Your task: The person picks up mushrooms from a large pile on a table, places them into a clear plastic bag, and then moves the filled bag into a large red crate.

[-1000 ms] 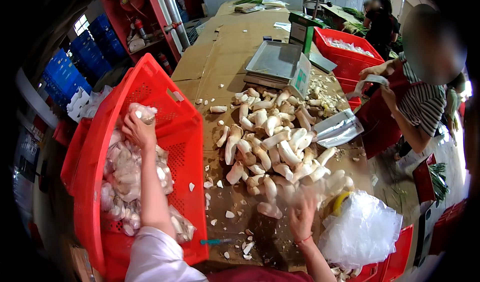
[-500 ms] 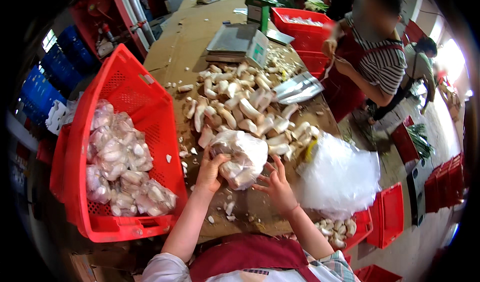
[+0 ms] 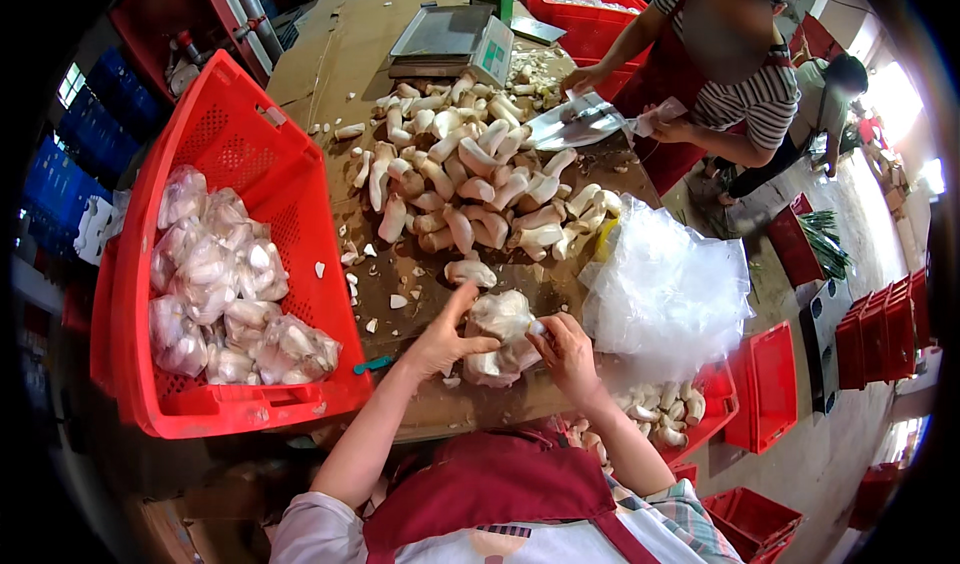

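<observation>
A clear bag of king oyster mushrooms (image 3: 495, 349) lies on the cardboard-covered table. My left hand (image 3: 445, 334) is at its left with fingers spread, the fingertips by a loose mushroom (image 3: 470, 274) just beyond the bag. My right hand (image 3: 565, 349) pinches the gathered plastic at the bag's right. A heap of loose mushrooms (image 3: 465, 169) spreads across the table beyond them. The red perforated crate (image 3: 300, 194) at left holds several bagged portions (image 3: 205, 289). A teal-handled tool (image 3: 372, 364) lies beside the crate, and a pile of empty bags (image 3: 660, 299) is at right.
A metal scale (image 3: 430, 39) stands beyond the heap. A co-worker in a striped top (image 3: 755, 119) handles plastic at the table's right edge; another person (image 3: 820, 104) bends behind. Red crates (image 3: 770, 384) stand at the lower right, some holding mushrooms. Stacked blue crates (image 3: 85, 139) are far left.
My left hand left the crate, held the bag over the table, then spread beside it. The bag now sits lower, pinched by my right hand. The co-worker's hands moved to the silver sheet.
</observation>
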`<state>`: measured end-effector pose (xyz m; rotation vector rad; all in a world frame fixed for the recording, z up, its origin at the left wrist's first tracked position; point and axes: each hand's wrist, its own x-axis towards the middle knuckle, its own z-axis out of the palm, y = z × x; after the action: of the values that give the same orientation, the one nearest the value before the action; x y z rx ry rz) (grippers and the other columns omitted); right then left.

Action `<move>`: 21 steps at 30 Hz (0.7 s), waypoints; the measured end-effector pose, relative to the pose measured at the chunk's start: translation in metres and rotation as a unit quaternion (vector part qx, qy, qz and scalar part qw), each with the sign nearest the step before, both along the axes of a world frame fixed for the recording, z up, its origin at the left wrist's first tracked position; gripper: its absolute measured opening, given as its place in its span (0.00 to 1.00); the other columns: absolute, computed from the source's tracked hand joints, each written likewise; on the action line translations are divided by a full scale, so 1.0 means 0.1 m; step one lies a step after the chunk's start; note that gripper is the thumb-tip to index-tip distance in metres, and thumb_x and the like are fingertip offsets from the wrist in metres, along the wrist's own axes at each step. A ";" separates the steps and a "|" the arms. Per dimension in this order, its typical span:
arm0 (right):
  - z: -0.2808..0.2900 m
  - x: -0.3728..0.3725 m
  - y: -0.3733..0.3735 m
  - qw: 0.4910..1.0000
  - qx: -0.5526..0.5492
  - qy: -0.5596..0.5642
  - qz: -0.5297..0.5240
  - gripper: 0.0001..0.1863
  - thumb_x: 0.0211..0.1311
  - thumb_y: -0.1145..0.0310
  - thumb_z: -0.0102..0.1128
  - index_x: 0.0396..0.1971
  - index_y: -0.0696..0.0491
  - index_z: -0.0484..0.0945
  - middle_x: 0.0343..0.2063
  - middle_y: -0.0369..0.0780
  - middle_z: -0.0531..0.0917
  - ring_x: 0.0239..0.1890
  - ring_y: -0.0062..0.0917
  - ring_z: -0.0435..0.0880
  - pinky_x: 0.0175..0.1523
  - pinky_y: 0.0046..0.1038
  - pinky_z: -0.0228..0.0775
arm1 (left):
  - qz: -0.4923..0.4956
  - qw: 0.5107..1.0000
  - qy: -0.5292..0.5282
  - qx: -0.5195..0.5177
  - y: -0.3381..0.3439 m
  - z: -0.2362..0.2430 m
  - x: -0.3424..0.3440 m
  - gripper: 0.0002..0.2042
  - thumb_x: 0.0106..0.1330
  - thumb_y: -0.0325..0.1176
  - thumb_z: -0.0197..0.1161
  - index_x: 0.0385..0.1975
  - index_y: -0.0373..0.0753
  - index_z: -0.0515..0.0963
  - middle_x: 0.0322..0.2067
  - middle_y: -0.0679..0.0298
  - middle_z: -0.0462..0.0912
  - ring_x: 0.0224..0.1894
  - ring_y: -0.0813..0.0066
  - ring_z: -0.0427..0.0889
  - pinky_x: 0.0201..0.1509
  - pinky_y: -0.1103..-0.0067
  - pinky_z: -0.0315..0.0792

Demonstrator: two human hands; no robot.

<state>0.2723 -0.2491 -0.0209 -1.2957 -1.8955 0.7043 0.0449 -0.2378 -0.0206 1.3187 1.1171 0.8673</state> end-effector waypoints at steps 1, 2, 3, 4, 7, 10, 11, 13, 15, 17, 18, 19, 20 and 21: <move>-0.09 -0.01 -0.07 0.999 -0.027 0.017 -0.004 0.09 0.56 0.70 0.62 0.35 0.56 0.76 0.28 0.43 0.76 0.31 0.36 0.76 0.35 0.33 0.69 | 0.018 1.000 0.013 -0.001 -0.01 0.09 -0.07 0.43 0.54 0.34 0.69 0.69 0.44 0.50 0.67 0.53 0.55 0.63 0.64 0.64 0.62 0.72 0.64; -0.17 -0.03 -0.13 0.998 -0.054 0.035 -0.008 0.08 0.56 0.70 0.61 0.35 0.56 0.76 0.27 0.43 0.75 0.31 0.36 0.76 0.35 0.33 0.69 | 0.073 0.991 0.056 -0.093 -0.04 0.22 -0.14 0.37 0.57 0.35 0.66 0.67 0.41 0.55 0.65 0.53 0.59 0.64 0.58 0.64 0.62 0.70 0.64; -0.21 -0.10 -0.18 0.994 -0.077 0.074 -0.013 0.09 0.57 0.68 0.60 0.36 0.55 0.76 0.27 0.42 0.75 0.30 0.35 0.76 0.36 0.33 0.69 | 0.090 0.981 0.170 -0.013 -0.09 -0.01 -0.39 0.34 0.59 0.33 0.63 0.65 0.37 0.57 0.63 0.50 0.61 0.63 0.55 0.64 0.62 0.67 0.63; -0.17 -0.15 -0.19 0.998 -0.052 0.037 -0.010 0.11 0.57 0.66 0.61 0.36 0.55 0.75 0.27 0.42 0.75 0.31 0.35 0.76 0.36 0.34 0.69 | 0.108 0.951 0.282 0.065 -0.18 -0.31 -0.65 0.30 0.60 0.31 0.60 0.63 0.34 0.59 0.62 0.48 0.63 0.62 0.51 0.64 0.62 0.65 0.63; 0.10 -0.27 -0.14 0.997 0.009 -0.080 -0.014 0.20 0.53 0.56 0.65 0.38 0.54 0.74 0.30 0.41 0.75 0.35 0.35 0.75 0.38 0.33 0.69 | 0.159 0.808 0.546 0.154 -0.61 -0.65 -0.81 0.20 0.56 0.24 0.56 0.50 0.31 0.69 0.49 0.48 0.72 0.52 0.51 0.71 0.57 0.66 0.65; 0.16 -0.39 -0.03 0.987 0.088 -0.134 -0.014 0.22 0.51 0.53 0.66 0.37 0.54 0.74 0.31 0.41 0.74 0.35 0.35 0.75 0.38 0.32 0.69 | 0.148 0.758 0.623 0.124 -0.79 -0.73 -0.81 0.11 0.56 0.24 0.54 0.39 0.33 0.73 0.40 0.52 0.74 0.45 0.56 0.73 0.52 0.68 0.67; 0.17 -0.44 0.03 0.987 0.068 -0.148 -0.016 0.23 0.51 0.53 0.66 0.39 0.55 0.74 0.31 0.40 0.75 0.38 0.34 0.76 0.40 0.33 0.69 | 0.142 0.757 0.626 0.122 -0.80 -0.73 -0.81 0.08 0.56 0.24 0.53 0.36 0.34 0.73 0.38 0.53 0.73 0.44 0.58 0.73 0.50 0.68 0.67; 0.07 -0.46 0.15 0.983 0.062 -0.172 -0.008 0.20 0.53 0.55 0.64 0.38 0.54 0.75 0.30 0.41 0.76 0.36 0.36 0.76 0.40 0.35 0.70 | 0.134 0.741 0.645 0.131 -0.80 -0.67 -0.77 0.04 0.58 0.26 0.50 0.30 0.36 0.72 0.34 0.57 0.74 0.41 0.61 0.74 0.48 0.68 0.67; 0.03 -0.47 0.25 0.982 0.048 -0.183 0.012 0.17 0.54 0.57 0.63 0.35 0.55 0.75 0.27 0.41 0.77 0.33 0.37 0.77 0.37 0.35 0.70 | 0.133 0.759 0.623 0.135 -0.80 -0.72 -0.83 0.05 0.59 0.28 0.52 0.31 0.36 0.73 0.32 0.57 0.75 0.38 0.61 0.76 0.46 0.68 0.68; 0.01 -0.43 0.30 0.982 0.053 -0.181 0.029 0.15 0.55 0.61 0.61 0.33 0.57 0.75 0.23 0.42 0.77 0.29 0.37 0.78 0.34 0.35 0.70 | 0.150 0.795 0.571 0.139 -0.80 -0.74 -0.87 0.06 0.61 0.30 0.53 0.33 0.36 0.74 0.30 0.57 0.77 0.35 0.62 0.78 0.42 0.68 0.70; 0.01 -0.42 0.31 0.993 -0.023 -0.117 0.023 0.14 0.56 0.62 0.60 0.33 0.58 0.75 0.22 0.42 0.77 0.27 0.35 0.78 0.33 0.34 0.70 | 0.168 0.820 0.529 0.138 -0.81 -0.66 -0.84 0.07 0.63 0.32 0.54 0.35 0.37 0.75 0.28 0.58 0.77 0.33 0.64 0.79 0.38 0.69 0.71; 0.03 -0.41 0.30 0.993 -0.100 -0.053 0.017 0.13 0.56 0.63 0.59 0.33 0.58 0.75 0.21 0.42 0.77 0.25 0.34 0.78 0.32 0.34 0.69 | 0.185 0.844 0.485 0.136 -0.81 -0.55 -0.80 0.08 0.64 0.33 0.55 0.37 0.37 0.76 0.26 0.58 0.78 0.30 0.65 0.80 0.35 0.70 0.72; 0.03 -0.39 0.29 0.984 -0.175 0.012 0.009 0.12 0.57 0.64 0.59 0.33 0.59 0.74 0.20 0.42 0.77 0.23 0.32 0.78 0.31 0.34 0.69 | 0.197 0.898 0.391 0.044 -0.81 -0.42 -0.75 0.09 0.65 0.35 0.55 0.38 0.38 0.76 0.24 0.59 0.78 0.28 0.67 0.80 0.32 0.72 0.72; -0.02 -0.34 0.28 0.973 -0.221 0.068 0.000 0.10 0.59 0.65 0.57 0.32 0.59 0.74 0.19 0.39 0.76 0.20 0.24 0.76 0.28 0.29 0.68 | 0.202 0.935 0.286 -0.047 -0.78 -0.23 -0.67 0.10 0.65 0.36 0.56 0.40 0.38 0.76 0.23 0.59 0.78 0.26 0.69 0.80 0.29 0.73 0.72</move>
<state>0.2379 -0.2213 -0.0224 -1.4691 -1.6820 1.2348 -0.0222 -0.3161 -0.0432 1.3181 1.9148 0.7190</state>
